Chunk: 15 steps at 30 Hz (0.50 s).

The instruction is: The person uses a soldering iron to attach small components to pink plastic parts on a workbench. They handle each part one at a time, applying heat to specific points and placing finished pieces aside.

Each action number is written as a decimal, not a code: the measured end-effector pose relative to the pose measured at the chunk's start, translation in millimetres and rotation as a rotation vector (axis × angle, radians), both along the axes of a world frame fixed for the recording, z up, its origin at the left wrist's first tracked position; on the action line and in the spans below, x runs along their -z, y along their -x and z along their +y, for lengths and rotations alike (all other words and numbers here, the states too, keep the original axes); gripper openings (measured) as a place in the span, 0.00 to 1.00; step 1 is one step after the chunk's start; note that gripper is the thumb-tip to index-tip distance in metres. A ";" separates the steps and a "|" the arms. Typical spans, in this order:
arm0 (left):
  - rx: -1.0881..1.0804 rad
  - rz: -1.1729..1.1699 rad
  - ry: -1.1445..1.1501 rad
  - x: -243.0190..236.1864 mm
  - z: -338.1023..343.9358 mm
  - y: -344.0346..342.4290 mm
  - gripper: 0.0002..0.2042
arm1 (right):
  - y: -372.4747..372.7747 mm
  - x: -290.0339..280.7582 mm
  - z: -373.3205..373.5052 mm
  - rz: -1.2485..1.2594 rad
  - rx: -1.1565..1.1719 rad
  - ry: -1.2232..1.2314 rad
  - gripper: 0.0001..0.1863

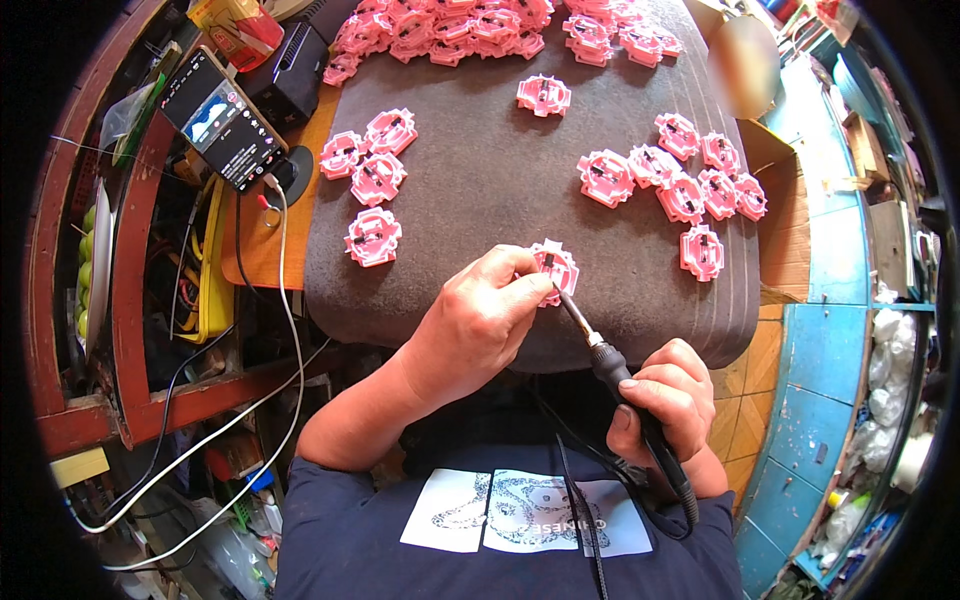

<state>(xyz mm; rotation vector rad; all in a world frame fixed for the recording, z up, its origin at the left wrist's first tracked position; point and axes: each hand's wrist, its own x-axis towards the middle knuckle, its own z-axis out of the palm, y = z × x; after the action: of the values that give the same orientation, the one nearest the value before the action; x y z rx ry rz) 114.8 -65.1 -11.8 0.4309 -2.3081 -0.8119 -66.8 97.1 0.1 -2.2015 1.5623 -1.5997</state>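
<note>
A: Holding pink part (556,268) at mat (480,190) front edge, left hand (478,322) pinching it; right hand (668,398) fisted around soldering iron (620,372).
B: Risk: tip near fingertips (530,290), a slip burns them.

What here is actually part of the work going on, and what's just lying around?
In use:
left hand steadying a pink part
right hand holding the soldering iron, tip at that part
grey mat
other pink parts

Lying about:
phone with white cable
black box
red packet
blue cabinet
</note>
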 end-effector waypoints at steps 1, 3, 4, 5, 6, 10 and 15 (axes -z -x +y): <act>0.000 0.002 -0.001 0.2 0.1 0.1 0.11 | 0.2 -0.4 0.2 0.002 -0.001 -0.002 0.12; -0.001 -0.004 -0.002 0.0 0.0 -0.2 0.11 | 0.1 -1.5 0.7 0.002 -0.004 -0.007 0.12; -0.001 -0.008 -0.002 0.1 0.1 -0.5 0.11 | 0.0 -1.4 1.0 0.002 -0.006 -0.009 0.12; -0.001 -0.011 -0.003 0.1 0.1 -0.6 0.11 | 0.0 -1.1 0.9 0.001 -0.006 -0.008 0.12; 0.000 -0.013 -0.003 0.0 0.1 -0.7 0.11 | 0.0 -0.6 0.7 0.000 -0.007 -0.008 0.12; 0.000 -0.006 -0.006 -0.7 0.0 -0.2 0.11 | 0.0 0.2 1.8 0.000 0.002 -0.006 0.12; -0.002 -0.009 0.005 -0.1 0.0 -0.8 0.10 | 1.2 -0.1 4.3 -0.013 0.016 -0.010 0.12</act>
<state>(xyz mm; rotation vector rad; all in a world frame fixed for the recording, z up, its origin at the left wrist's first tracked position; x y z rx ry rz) 115.7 -65.1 -11.8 0.4355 -2.3172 -0.8048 -68.0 101.4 0.2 -2.1750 1.5849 -1.6028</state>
